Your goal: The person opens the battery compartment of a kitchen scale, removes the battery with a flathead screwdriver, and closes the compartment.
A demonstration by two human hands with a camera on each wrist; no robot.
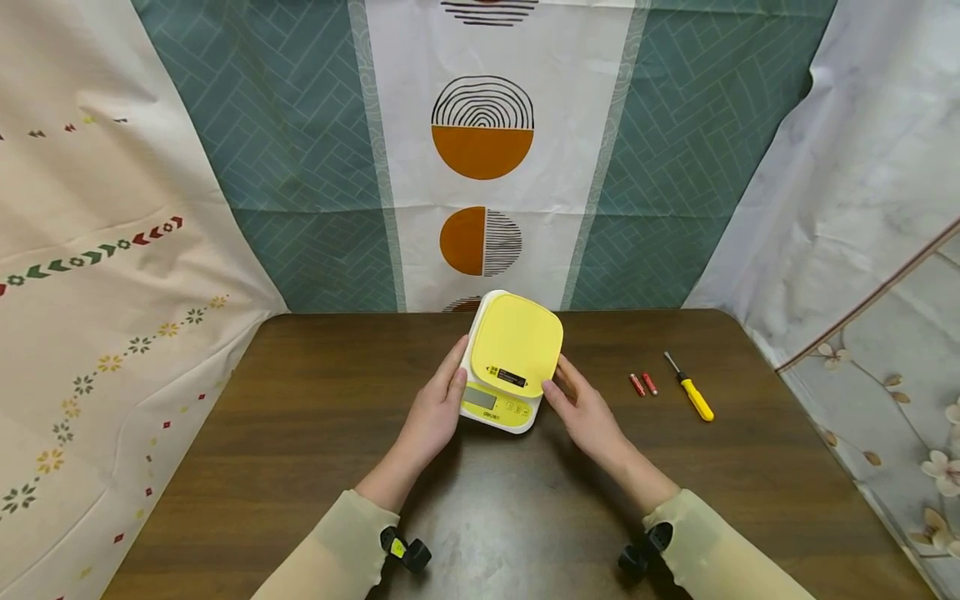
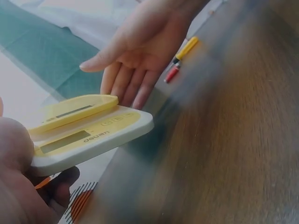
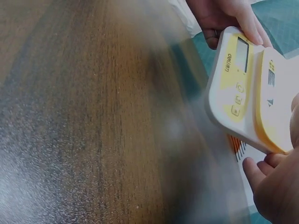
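A yellow-and-white kitchen scale (image 1: 513, 358) is held just above the dark wooden table (image 1: 300, 417), its display facing me. My left hand (image 1: 435, 408) grips its left side, thumb on the top edge near the display and fingers curled underneath. My right hand (image 1: 585, 404) is at the right side. In the left wrist view the right hand (image 2: 135, 60) shows straight fingers reaching behind and under the scale (image 2: 88, 135), thumb spread above the platter. In the right wrist view the scale (image 3: 243, 79) stands tilted, with the left hand (image 3: 229, 14) on its far corner.
Two small red batteries (image 1: 642, 384) and a yellow-handled screwdriver (image 1: 693, 398) lie on the table right of the hands. Patterned cloth hangs behind and on both sides of the table.
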